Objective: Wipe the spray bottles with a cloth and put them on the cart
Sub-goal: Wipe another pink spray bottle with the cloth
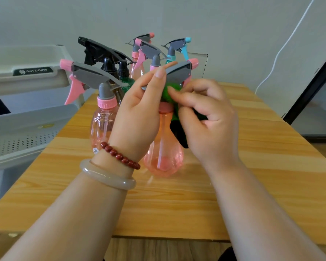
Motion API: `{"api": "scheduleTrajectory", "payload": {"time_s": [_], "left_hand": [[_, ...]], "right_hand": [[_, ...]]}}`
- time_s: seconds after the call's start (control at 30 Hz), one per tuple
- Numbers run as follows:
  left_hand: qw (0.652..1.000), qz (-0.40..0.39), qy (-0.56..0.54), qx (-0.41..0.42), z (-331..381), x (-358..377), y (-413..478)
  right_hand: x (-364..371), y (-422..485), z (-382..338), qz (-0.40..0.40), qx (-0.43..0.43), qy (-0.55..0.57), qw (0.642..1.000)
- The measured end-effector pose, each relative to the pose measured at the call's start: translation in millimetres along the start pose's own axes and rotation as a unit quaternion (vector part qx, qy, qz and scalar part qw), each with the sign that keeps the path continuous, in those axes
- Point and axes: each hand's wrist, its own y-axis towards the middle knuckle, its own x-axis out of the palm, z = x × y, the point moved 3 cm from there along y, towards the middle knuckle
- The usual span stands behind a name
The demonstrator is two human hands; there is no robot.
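A pink see-through spray bottle (164,157) with a grey and pink trigger head stands on the wooden table (262,176) in front of me. My left hand (139,113) grips its neck, with the fingers reaching up along the grey head. My right hand (207,113) pinches a green cloth (174,102) against the neck just under the trigger. The cloth hangs down the bottle's right side, partly hidden by my right hand.
Several more spray bottles stand behind: a pink one (102,117) at the left, black-headed ones (109,59), two pink ones, and a teal one (177,49). A grey cart (26,117) with a perforated shelf stands left of the table. A white cable (282,46) runs down the wall.
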Motion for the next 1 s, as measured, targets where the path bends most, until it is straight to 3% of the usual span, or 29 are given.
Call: {"api": "scheduleTrajectory", "payload": {"time_s": [0.1,0.27,0.5,0.7,1.0], "left_hand": [[1.0,0.005,-0.012,-0.008,1,-3,0],[1.0,-0.02,-0.004,-0.001,0,4,-2],[1.0,-0.007,0.029,-0.002,-5,-9,5],[0.995,-0.056,0.088,-0.001,-19,-2,-4],[0.986,-0.039,0.16,-0.004,-15,-2,-6]], "right_hand": [[-2,0,-1,-0.045,0.01,0.025,0.999],[-9,9,-4,-0.02,-0.002,0.0,1.0],[2,-8,6,-0.076,-0.011,0.008,0.997],[-7,-7,9,0.028,0.068,0.026,0.997],[-5,-8,11,0.056,0.112,0.024,0.992]]}}
